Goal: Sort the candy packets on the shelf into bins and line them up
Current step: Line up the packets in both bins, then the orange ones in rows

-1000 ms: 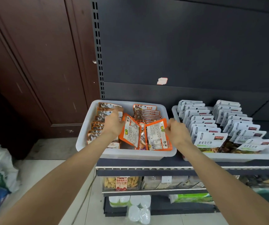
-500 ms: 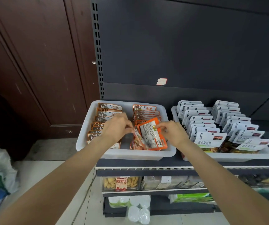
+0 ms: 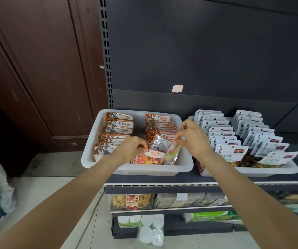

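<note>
Dark metal shelf (image 3: 207, 178) w/ slotted upright, brown door at left, pale tile floor. On shelf: left white bin (image 3: 144, 170) w/ two rows of orange candy packets (image 3: 119, 123), right white bin (image 3: 263, 171) w/ white packets (image 3: 230, 150). Both arms extended over left bin. Left hand (image 3: 130, 150) pinching SUGAR packet (image 3: 151, 157) at front of bin. Right hand (image 3: 192, 139) pinching clear packet (image 3: 171, 152) just beside it, tilted.
</note>
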